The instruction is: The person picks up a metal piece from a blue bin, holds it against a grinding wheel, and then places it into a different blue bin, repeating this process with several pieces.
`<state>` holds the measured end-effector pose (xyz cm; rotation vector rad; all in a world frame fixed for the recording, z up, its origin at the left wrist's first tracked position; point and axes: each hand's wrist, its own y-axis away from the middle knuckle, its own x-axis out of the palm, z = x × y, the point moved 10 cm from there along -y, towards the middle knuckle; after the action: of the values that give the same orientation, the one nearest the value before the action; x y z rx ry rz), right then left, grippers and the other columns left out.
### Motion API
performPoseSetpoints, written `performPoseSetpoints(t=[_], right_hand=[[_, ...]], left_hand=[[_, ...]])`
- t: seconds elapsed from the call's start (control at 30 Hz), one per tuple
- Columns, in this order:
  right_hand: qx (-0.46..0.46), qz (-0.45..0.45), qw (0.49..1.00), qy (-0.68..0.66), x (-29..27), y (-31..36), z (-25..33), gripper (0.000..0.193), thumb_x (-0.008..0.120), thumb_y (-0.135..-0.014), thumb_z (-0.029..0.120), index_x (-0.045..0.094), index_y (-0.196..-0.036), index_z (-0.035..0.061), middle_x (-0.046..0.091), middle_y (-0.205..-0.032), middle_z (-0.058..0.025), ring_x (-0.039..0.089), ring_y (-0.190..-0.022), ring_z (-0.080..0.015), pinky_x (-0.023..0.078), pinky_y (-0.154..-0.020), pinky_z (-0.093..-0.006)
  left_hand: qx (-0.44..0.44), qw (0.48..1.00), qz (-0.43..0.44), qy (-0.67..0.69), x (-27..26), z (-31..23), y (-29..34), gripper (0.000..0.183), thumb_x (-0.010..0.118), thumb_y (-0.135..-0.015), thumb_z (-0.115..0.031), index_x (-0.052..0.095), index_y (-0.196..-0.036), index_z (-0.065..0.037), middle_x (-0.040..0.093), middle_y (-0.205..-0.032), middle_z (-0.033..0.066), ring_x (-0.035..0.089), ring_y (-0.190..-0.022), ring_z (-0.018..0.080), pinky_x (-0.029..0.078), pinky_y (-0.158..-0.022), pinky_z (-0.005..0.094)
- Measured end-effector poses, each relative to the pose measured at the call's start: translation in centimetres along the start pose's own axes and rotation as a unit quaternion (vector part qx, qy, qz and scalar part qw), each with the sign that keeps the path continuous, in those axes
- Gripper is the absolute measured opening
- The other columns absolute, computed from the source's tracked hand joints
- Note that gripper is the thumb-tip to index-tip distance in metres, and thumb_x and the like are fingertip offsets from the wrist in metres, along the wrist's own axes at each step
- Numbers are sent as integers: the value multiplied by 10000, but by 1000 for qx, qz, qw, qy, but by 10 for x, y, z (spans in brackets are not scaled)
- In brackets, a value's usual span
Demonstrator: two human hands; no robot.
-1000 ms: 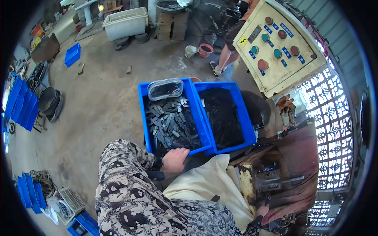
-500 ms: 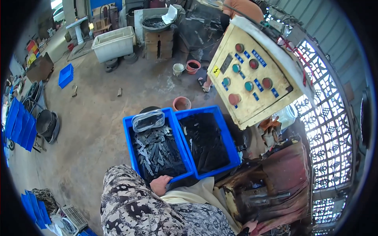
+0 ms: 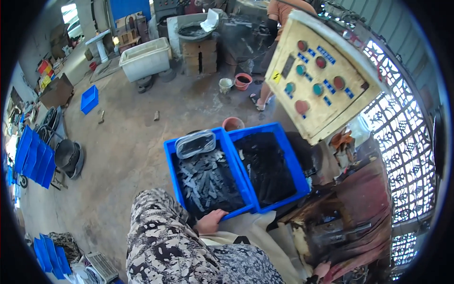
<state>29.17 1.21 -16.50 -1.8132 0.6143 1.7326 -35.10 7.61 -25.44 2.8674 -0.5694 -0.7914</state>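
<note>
My left hand is at the near edge of the left blue bin, fingers together and curled; what they hold, if anything, is hidden. In that bin lie many flat grey metal strips in dark liquid. A clear plastic tub sits at its far end. The right blue bin stands against it, holding dark liquid with a few pieces showing. My right hand is low on the right, beside a dark, wet machine bed and a reddish cloth; its fingers are too small and blurred to read.
A yellowed control box with coloured buttons overhangs the right side. Beyond the bins are an orange-brown pot, two small buckets and a white tub. Another person stands behind the box. Stacked blue trays are at left.
The whole view has shifted, so the scene sits further right and slightly lower. My left hand stays at the bin's near edge, and my right hand stays by the reddish cloth.
</note>
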Motion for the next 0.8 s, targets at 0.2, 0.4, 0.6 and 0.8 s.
performPoseSetpoints(t=[0.2,0.4,0.6,0.8], right_hand=[[31,-23,985,-166,3,6,-18,350,492,-925,165,526,-1120,-124,605,-1041,-325,576,-974,-450,450,-848,-443],[-27,-155,951,-267,-47,20,42,402,504,-933,189,511,-1172,-134,575,-1167,-317,552,-1066,-415,405,-944,-398],[-73,-1,924,-376,-82,63,119,352,516,-933,179,538,-1179,-72,649,-979,-160,594,-888,-266,452,-815,-329],[5,105,870,-482,-86,89,176,242,549,-917,166,575,-1055,-32,621,-846,-69,572,-763,-178,455,-701,-315]], left_hand=[[43,999,-25,-5,-7,-7,-9,517,516,-725,25,484,-1234,-56,518,-1155,188,494,-1094,388,410,-952,451],[15,999,22,-38,-6,2,-9,363,555,-794,-76,547,-1157,-75,538,-1126,178,521,-1061,386,436,-910,473],[65,985,-107,-117,-64,-79,-38,310,648,-809,-367,660,-925,-79,594,-1012,139,589,-971,356,493,-794,478],[208,975,77,19,5,-169,-96,363,553,-887,-381,696,-919,-49,666,-829,185,639,-815,350,489,-729,439]])
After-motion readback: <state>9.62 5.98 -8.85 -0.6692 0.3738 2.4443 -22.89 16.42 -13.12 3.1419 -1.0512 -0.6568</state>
